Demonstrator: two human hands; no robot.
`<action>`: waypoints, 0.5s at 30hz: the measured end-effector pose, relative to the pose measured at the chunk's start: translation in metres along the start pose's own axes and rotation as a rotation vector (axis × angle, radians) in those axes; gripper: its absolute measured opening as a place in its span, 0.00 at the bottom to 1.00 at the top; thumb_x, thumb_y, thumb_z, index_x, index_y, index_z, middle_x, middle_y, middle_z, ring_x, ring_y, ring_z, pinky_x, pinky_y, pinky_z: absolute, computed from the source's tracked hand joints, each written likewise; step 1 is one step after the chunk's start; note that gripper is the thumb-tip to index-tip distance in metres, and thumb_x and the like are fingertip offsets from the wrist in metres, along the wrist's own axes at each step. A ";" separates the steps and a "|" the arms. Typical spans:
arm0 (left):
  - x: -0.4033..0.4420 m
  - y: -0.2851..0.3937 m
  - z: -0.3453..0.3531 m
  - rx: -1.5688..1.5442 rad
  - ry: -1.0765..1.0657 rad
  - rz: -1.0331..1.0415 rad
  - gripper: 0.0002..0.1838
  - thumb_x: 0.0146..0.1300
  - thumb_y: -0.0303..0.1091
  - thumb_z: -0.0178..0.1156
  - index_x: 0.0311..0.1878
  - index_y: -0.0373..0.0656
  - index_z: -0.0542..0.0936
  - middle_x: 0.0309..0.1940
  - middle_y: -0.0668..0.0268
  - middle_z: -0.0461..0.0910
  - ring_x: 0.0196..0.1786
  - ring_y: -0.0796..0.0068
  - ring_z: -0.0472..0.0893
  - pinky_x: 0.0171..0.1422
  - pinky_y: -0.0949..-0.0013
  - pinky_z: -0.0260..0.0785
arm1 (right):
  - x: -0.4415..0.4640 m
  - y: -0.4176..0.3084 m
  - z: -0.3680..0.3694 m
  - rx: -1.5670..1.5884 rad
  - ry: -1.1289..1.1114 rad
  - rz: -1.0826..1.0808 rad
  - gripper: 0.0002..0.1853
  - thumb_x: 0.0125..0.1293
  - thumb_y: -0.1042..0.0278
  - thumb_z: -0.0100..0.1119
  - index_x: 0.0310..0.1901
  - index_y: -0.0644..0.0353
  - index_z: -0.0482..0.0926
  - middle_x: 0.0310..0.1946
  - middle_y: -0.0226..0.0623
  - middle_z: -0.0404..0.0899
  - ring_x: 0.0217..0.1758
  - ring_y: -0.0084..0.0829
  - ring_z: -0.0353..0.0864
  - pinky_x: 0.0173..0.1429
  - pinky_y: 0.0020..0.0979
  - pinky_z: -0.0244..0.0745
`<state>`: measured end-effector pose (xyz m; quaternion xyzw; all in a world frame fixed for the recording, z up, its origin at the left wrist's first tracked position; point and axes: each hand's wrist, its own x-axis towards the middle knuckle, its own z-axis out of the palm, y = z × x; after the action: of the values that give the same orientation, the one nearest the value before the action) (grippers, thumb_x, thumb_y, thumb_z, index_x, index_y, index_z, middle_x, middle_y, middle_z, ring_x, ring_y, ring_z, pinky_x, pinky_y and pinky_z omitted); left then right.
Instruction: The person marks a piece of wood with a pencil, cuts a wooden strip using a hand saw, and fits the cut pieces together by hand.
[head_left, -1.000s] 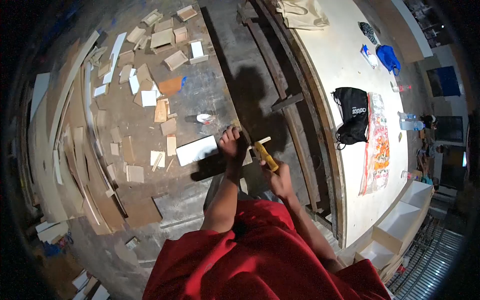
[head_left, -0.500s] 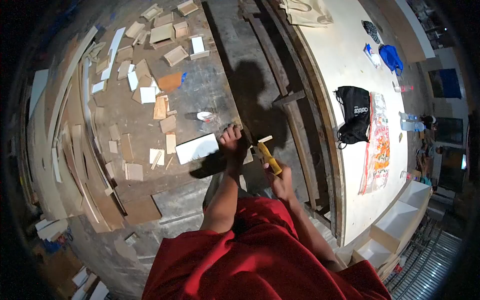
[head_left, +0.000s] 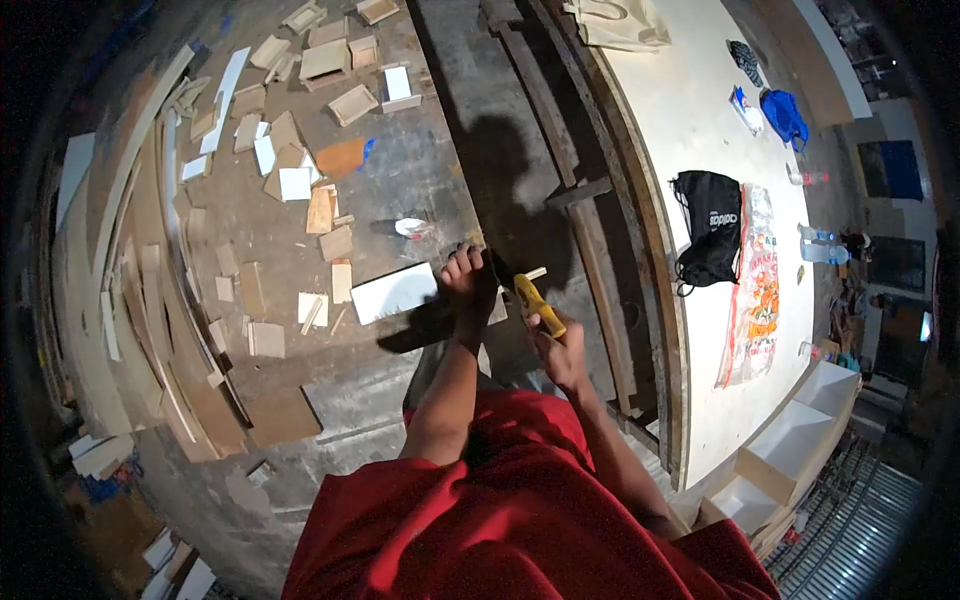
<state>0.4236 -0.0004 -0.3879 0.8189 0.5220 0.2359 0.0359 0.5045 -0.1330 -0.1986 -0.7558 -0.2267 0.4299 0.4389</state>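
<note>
My left hand (head_left: 470, 283) is at the right edge of the worktable (head_left: 400, 180), fingers curled; what they press on or grip is hidden under the hand. A small pale wood edge (head_left: 498, 309) shows beside its wrist. In my right hand (head_left: 560, 350) is a yellow-handled tool (head_left: 535, 300), saw-like in shape, pointing up and left toward the table edge. Its working end is too dark and thin to make out. Just beyond it, a pale wood strip (head_left: 537, 273) shows over the dark gap. Left of my left hand lies a white board (head_left: 394, 293).
Small wooden boxes (head_left: 326, 64) and loose panels (head_left: 295, 184) are scattered across the table. Long boards (head_left: 150, 300) lean along its far left. Across the gap, a pale panel (head_left: 650, 120) holds a black drawstring bag (head_left: 708, 225) and a printed plastic sack (head_left: 755, 290).
The yellow-handled tool and my right hand have shifted very slightly. My left hand stays at the table edge, and the view has tilted a little.
</note>
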 end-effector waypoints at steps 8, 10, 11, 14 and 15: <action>0.003 0.002 -0.019 0.060 -0.097 0.033 0.21 0.63 0.44 0.62 0.56 0.44 0.78 0.60 0.60 0.79 0.58 0.59 0.78 0.60 0.55 0.66 | 0.006 0.022 -0.003 0.001 0.034 -0.028 0.18 0.78 0.52 0.61 0.38 0.61 0.78 0.23 0.20 0.70 0.24 0.14 0.64 0.28 0.26 0.58; 0.003 0.000 -0.016 0.055 -0.095 0.025 0.21 0.63 0.44 0.62 0.56 0.44 0.79 0.60 0.60 0.79 0.58 0.59 0.78 0.60 0.55 0.66 | 0.011 0.032 0.001 -0.052 0.030 -0.089 0.18 0.78 0.52 0.61 0.38 0.61 0.78 0.23 0.20 0.70 0.25 0.14 0.65 0.28 0.26 0.59; 0.002 -0.001 -0.013 0.082 -0.083 0.031 0.20 0.63 0.43 0.61 0.55 0.44 0.79 0.60 0.60 0.79 0.58 0.59 0.78 0.59 0.55 0.66 | 0.011 0.031 0.006 -0.053 0.028 -0.089 0.18 0.78 0.52 0.61 0.38 0.61 0.78 0.23 0.20 0.70 0.25 0.14 0.65 0.28 0.26 0.59; 0.000 -0.001 -0.007 0.100 -0.073 0.031 0.19 0.63 0.42 0.61 0.54 0.44 0.79 0.60 0.60 0.80 0.57 0.59 0.79 0.58 0.55 0.67 | 0.013 0.031 0.014 0.039 0.016 -0.050 0.18 0.78 0.52 0.60 0.39 0.61 0.78 0.24 0.20 0.70 0.25 0.15 0.66 0.28 0.26 0.58; -0.001 -0.001 -0.006 0.092 -0.075 0.025 0.18 0.63 0.41 0.60 0.54 0.44 0.79 0.59 0.60 0.80 0.56 0.59 0.79 0.58 0.55 0.67 | 0.012 0.032 0.013 0.066 -0.006 -0.078 0.18 0.78 0.52 0.60 0.39 0.61 0.78 0.24 0.20 0.71 0.26 0.16 0.66 0.29 0.26 0.58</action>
<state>0.4203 -0.0018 -0.3830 0.8343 0.5205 0.1811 0.0149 0.4990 -0.1346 -0.2349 -0.7301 -0.2430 0.4220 0.4793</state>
